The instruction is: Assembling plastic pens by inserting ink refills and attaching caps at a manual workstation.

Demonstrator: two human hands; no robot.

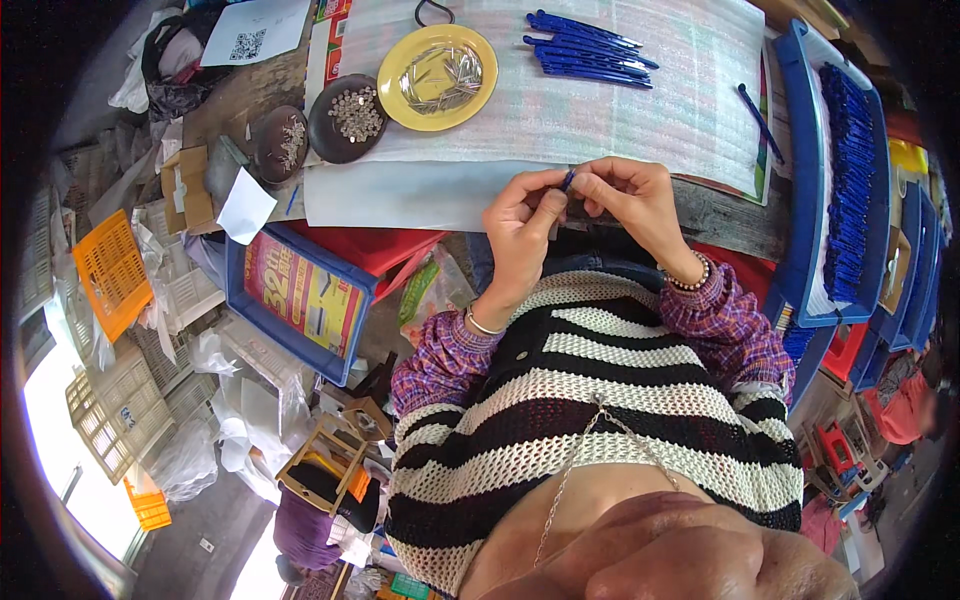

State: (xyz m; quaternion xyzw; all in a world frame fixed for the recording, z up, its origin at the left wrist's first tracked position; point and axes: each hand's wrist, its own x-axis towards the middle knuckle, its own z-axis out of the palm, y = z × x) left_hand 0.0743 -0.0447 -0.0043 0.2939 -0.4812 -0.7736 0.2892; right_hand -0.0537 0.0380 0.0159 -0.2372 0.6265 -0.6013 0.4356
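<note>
Two dark bowls (332, 150) and one yellow plate (432, 122) are sitting upper left of frame; left hand (525, 222) and right hand (635, 198), fingertips nearly together, are pinching one blue part (568, 180), upper centre.

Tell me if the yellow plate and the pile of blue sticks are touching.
Apart: the head view shows a strip of white sheet between the plate and the sticks.

Orange perforated plastic crate (110, 270) at left, white paper sheet with black square code (258, 33) at upper left, crumpled translucent plastic bag (188, 465) at lower left
</note>
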